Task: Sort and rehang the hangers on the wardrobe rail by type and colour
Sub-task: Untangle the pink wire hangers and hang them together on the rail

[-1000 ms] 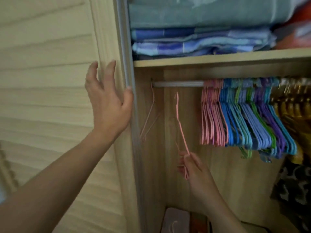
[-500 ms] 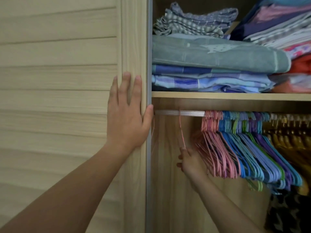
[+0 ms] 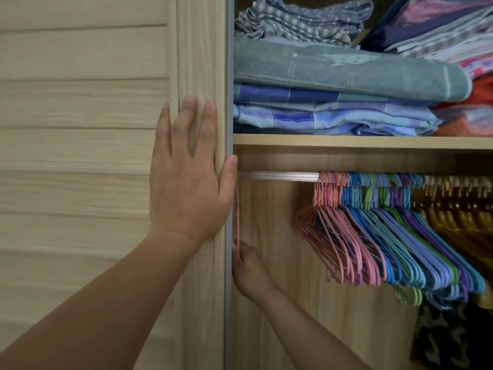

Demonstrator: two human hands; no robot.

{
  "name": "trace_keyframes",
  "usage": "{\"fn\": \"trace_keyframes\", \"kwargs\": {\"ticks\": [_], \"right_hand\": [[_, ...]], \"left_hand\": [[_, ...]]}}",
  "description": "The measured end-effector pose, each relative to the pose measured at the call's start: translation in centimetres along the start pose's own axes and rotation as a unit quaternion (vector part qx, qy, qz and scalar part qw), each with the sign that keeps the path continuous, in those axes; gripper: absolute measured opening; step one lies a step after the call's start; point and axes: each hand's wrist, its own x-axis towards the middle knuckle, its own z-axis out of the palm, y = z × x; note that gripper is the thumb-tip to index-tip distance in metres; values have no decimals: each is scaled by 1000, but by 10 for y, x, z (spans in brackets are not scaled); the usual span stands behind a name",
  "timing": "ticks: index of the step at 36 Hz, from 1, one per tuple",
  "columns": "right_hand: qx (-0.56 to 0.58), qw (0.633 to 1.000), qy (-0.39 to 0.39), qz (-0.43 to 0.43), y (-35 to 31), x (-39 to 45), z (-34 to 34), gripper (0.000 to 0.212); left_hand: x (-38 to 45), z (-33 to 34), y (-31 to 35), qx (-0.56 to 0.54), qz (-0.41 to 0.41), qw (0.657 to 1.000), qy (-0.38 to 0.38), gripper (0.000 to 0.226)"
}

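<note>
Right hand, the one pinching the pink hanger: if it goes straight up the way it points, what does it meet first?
Probably the rail, near its left end, though depth is unclear. The right hand points up along the pink hanger.

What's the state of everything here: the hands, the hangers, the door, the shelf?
left hand: flat, pressing the wardrobe door
right hand: pinching a pink hanger
pink hanger: at the rail's far left end
other hangers: bunched, grouped by colour
folded linens: stacked on the shelf
</note>
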Motion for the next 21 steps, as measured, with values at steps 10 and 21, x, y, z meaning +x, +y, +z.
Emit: {"fn": "trace_keyframes", "kwargs": {"ticks": [10, 21], "right_hand": [[-429, 880, 179, -99, -13, -50, -84, 18], [-705, 702, 94, 17, -14, -66, -156, 43]], "left_hand": [[-1, 3, -1, 17, -4, 1000, -23, 65], [-1, 3, -1, 23, 0, 999, -24, 63]]}}
